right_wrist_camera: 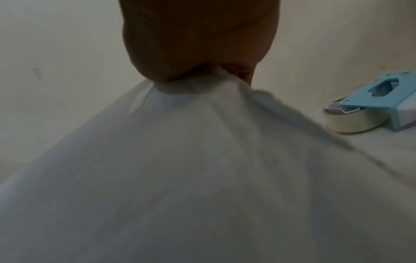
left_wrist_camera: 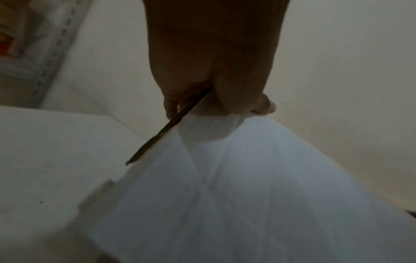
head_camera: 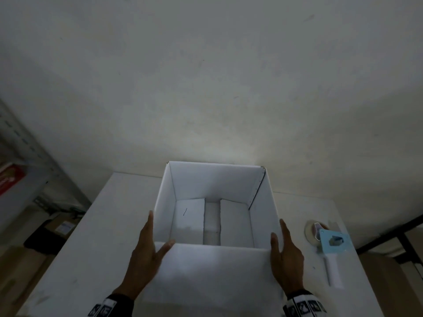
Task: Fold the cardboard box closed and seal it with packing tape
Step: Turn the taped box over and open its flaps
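An open white cardboard box (head_camera: 212, 186) stands on a white table (head_camera: 91, 248). Its near flap (head_camera: 212, 271) is folded inward over the opening. My left hand (head_camera: 151, 239) lies with straight fingers against the outside of the left wall, and its thumb rests on the near flap's left corner. My right hand (head_camera: 280, 239) mirrors it on the right wall. In the wrist views the cardboard edge (left_wrist_camera: 157, 138) runs between thumb and fingers of the left hand (left_wrist_camera: 213, 62), and likewise for the right hand (right_wrist_camera: 198, 44). A blue tape dispenser (head_camera: 329, 243) (right_wrist_camera: 382, 99) lies right of the box.
Two white blocks (head_camera: 188, 220) (head_camera: 234, 223) lie on the box floor with a gap between them. A wall rises close behind the table. A metal shelf rack (head_camera: 23, 145) holding a red item (head_camera: 9, 177) stands to the left, with cartons on the floor below.
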